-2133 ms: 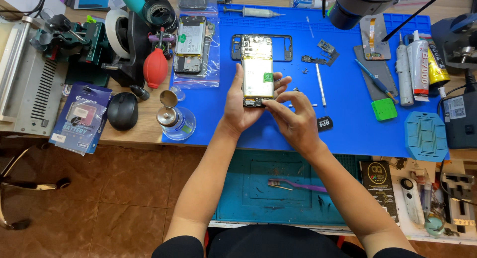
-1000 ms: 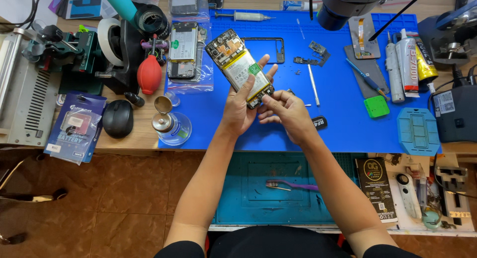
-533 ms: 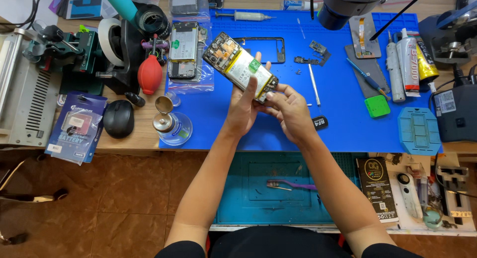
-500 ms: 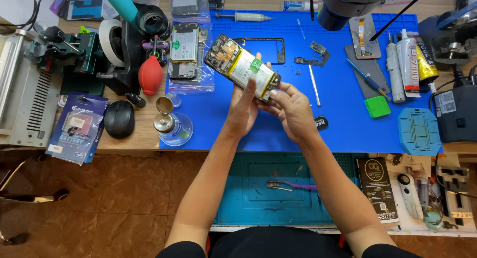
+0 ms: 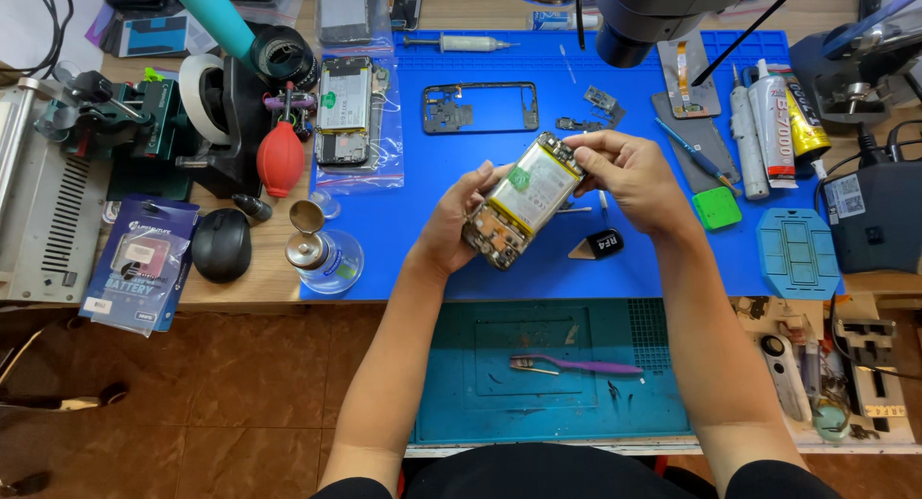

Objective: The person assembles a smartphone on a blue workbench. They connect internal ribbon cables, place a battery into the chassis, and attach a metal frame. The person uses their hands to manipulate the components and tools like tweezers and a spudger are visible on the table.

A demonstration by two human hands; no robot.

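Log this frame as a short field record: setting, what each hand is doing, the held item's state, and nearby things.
setting: repair bench with a blue mat
left hand: grips the lower end of the opened phone
right hand: holds the phone's upper end
phone state: back off, battery showing, tilted, lifted above the mat
nearby: black phone frame, green square pad, red air blower, purple toothbrush

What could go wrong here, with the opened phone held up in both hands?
1. The opened phone is held tilted above the blue mat, gripped only at its ends by the left hand and right hand; a slip could drop it.
2. Its battery and boards are exposed, so the fingers might press or smudge them.
3. A glass bottle stands near the left forearm and could be knocked over.
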